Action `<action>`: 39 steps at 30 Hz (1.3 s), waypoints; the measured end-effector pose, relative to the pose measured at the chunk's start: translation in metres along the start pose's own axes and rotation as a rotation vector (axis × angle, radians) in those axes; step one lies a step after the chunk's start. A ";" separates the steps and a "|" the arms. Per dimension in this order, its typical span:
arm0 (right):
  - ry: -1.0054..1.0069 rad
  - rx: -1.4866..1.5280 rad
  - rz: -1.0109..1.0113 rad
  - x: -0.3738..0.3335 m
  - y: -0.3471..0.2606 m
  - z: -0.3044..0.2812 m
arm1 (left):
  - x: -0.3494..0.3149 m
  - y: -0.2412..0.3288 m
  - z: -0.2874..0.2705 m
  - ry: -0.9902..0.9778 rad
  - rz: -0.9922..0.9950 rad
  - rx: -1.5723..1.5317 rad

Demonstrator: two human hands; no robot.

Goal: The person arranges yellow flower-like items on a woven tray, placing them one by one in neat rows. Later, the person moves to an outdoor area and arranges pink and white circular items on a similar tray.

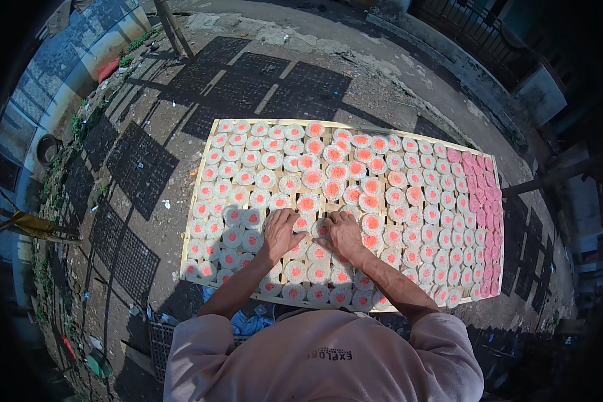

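Round white rice crackers with red-pink centres lie in rows across a slatted bamboo drying rack (208, 149) in front of me. Over its near middle, both my hands work side by side. My left hand (281, 234) has its fingers and thumb bent about the left edge of one rice cracker (302, 223). Just right of it, my right hand (344, 236) pinches another rice cracker (321, 228) between curled fingers and thumb. Fingertips of both hands are partly hidden. Toward the rack's far middle, larger, redder crackers (335, 172) lie close together, some overlapping.
Pink crackers (490, 221) fill the rack's right end. Dark lattice shadows (141, 167) fall on the dirt ground. A wooden post (173, 30) stands far left, another pole (549, 177) at right. Blue plastic (249, 324) lies below the near edge. A fence (472, 30) stands far right.
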State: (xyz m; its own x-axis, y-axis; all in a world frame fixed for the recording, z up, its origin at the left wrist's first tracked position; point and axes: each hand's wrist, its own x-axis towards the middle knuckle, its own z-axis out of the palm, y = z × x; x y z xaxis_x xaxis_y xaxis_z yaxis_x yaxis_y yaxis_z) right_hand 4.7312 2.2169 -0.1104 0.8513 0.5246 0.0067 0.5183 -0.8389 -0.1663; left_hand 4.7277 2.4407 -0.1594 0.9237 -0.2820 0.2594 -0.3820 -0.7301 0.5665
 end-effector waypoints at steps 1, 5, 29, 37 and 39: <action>0.013 -0.028 -0.005 0.001 -0.005 -0.001 | -0.006 -0.001 -0.003 -0.024 -0.001 0.015; -0.229 0.045 0.049 0.009 -0.011 -0.019 | 0.002 -0.005 -0.010 -0.117 0.087 0.051; 0.051 0.783 0.358 -0.038 -0.019 0.003 | -0.032 0.018 -0.016 -0.272 -0.135 0.044; 0.174 0.335 0.139 -0.066 -0.039 0.001 | -0.047 0.016 -0.010 -0.271 -0.095 0.154; 0.034 0.226 -0.014 -0.093 -0.055 0.012 | -0.037 0.025 -0.018 -0.342 -0.048 0.243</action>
State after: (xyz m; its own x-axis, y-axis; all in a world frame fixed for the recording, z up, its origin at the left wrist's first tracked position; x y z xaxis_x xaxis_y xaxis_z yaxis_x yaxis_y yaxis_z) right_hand 4.6228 2.2161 -0.1141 0.8486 0.5273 0.0434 0.5016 -0.7758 -0.3828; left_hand 4.6832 2.4440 -0.1411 0.9124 -0.4048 -0.0608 -0.3583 -0.8615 0.3598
